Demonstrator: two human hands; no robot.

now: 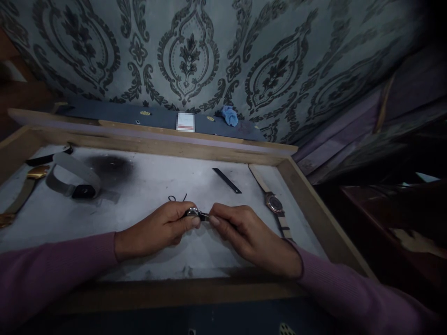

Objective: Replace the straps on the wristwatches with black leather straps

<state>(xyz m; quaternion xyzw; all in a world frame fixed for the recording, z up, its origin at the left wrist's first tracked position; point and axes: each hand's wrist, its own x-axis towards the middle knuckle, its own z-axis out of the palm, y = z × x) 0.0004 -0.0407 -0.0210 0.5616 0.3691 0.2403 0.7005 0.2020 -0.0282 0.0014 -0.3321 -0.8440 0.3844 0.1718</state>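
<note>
My left hand [162, 228] is closed, thumb and fingers pinching a small shiny watch [193, 212] with a rounded metal case. Close against it, my right hand [249, 232] is also closed, its thumb and forefinger pressed together at a short dark piece [204, 217] that meets the watch's right side. Whether that piece is the strap or a thin tool is hidden by my fingers. Both hands are held over the white floor of a shallow wooden tray [195, 148]. Just behind my left hand lies a thin black cord [172, 198], curled at one end.
A black flat blade-like strip [226, 180] lies behind my right hand. Farther right is a watch with a pale strap [274, 203]. At left are a grey-banded watch [75, 179] and a gold watch [37, 173]. Beyond the rim sit a small white box [185, 122] and crumpled blue cloth [229, 115].
</note>
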